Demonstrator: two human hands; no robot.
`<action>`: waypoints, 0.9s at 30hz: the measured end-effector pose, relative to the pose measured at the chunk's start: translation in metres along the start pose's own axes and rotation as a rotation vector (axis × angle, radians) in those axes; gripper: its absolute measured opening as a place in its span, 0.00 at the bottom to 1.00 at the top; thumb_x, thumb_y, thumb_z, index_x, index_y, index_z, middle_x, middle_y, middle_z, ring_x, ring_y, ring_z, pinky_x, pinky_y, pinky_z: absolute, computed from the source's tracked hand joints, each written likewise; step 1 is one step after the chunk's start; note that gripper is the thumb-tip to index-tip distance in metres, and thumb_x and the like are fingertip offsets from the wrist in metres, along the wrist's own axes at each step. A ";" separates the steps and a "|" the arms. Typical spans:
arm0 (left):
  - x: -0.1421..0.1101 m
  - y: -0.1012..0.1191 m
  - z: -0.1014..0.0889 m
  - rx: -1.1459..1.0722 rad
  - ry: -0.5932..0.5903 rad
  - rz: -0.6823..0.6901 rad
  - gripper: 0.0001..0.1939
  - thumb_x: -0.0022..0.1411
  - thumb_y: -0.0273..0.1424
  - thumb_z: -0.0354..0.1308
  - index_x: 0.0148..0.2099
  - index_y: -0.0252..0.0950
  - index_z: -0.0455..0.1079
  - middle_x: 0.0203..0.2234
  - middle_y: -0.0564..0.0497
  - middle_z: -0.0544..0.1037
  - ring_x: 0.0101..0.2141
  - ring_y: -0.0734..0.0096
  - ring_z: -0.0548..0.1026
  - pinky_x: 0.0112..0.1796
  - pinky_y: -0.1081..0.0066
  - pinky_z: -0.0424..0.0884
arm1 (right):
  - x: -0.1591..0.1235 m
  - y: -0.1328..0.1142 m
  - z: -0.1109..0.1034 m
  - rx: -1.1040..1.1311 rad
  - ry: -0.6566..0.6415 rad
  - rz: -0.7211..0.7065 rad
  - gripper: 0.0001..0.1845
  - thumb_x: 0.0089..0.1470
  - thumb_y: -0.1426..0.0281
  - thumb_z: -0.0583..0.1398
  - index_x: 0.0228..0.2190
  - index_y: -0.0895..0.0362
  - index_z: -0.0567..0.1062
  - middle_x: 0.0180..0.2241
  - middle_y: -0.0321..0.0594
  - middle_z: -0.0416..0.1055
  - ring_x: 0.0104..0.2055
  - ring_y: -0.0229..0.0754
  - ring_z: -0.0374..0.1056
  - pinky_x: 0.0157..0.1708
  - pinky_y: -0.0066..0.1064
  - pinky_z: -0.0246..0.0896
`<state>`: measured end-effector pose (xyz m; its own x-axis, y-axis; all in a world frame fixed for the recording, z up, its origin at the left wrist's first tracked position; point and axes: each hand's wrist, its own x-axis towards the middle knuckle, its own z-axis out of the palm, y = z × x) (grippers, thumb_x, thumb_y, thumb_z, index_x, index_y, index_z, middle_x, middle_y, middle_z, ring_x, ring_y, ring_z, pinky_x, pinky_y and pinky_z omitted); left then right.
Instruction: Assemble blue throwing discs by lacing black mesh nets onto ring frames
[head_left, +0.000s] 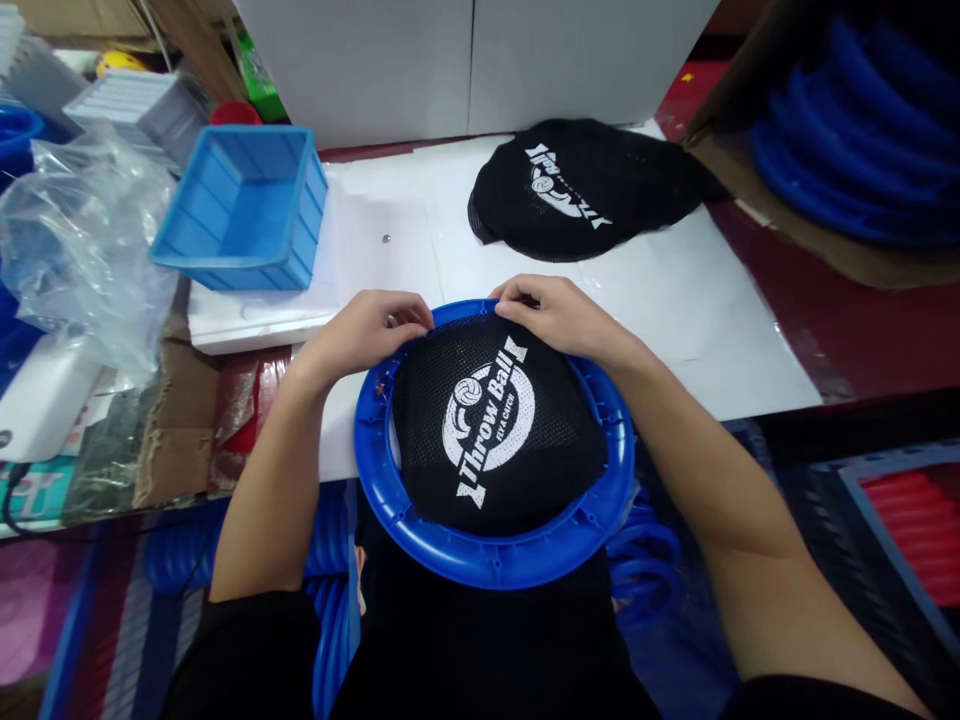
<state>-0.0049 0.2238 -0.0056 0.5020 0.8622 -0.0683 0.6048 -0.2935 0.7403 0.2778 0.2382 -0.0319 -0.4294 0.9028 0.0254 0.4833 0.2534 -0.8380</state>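
Apparently at the step of fitting printed black mesh fabric (487,470) to a blue plastic ring (497,565), held at the near edge of the white work surface (660,330). Lying inside the ring with "Throw Ball" face up. With the left hand (367,330), pinching the far rim at 11 o'clock, thumb and fingertips closed on it; with the right hand (559,312), pinching likewise at 12. Impossible to tell how much mesh edge is caught under either grip. Slightly gapped at 9 o'clock, between fabric and inner rim. Probably calling next for an even tension along the arc from 11 to 12, without dragging the mesh off the opposite side near 6. Beyond the ring, towards 1 o'clock, resting flat: a second printed mesh piece (585,190). Towards 10, standing upright: a light-blue bin (240,215).
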 end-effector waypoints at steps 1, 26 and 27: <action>0.000 0.000 -0.001 0.031 -0.011 0.031 0.08 0.64 0.29 0.58 0.39 0.37 0.79 0.35 0.48 0.84 0.36 0.67 0.79 0.43 0.65 0.75 | 0.000 0.000 0.000 0.005 0.000 0.002 0.10 0.59 0.61 0.62 0.28 0.52 0.74 0.47 0.44 0.82 0.49 0.52 0.75 0.53 0.47 0.68; -0.001 -0.005 -0.002 0.140 -0.028 0.110 0.10 0.67 0.29 0.57 0.42 0.38 0.81 0.39 0.48 0.84 0.41 0.67 0.79 0.49 0.65 0.74 | 0.000 0.006 0.004 -0.093 0.081 -0.048 0.08 0.59 0.64 0.64 0.28 0.51 0.78 0.43 0.42 0.83 0.46 0.52 0.76 0.52 0.51 0.71; 0.000 -0.005 -0.002 0.147 -0.025 0.116 0.10 0.67 0.29 0.57 0.43 0.38 0.80 0.39 0.48 0.84 0.40 0.67 0.79 0.49 0.65 0.74 | 0.000 0.006 0.003 -0.095 0.072 -0.053 0.09 0.59 0.64 0.63 0.27 0.51 0.77 0.43 0.42 0.83 0.46 0.52 0.76 0.52 0.51 0.71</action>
<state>-0.0093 0.2256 -0.0085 0.5877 0.8090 -0.0067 0.6251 -0.4488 0.6386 0.2783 0.2383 -0.0389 -0.4018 0.9090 0.1105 0.5327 0.3302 -0.7793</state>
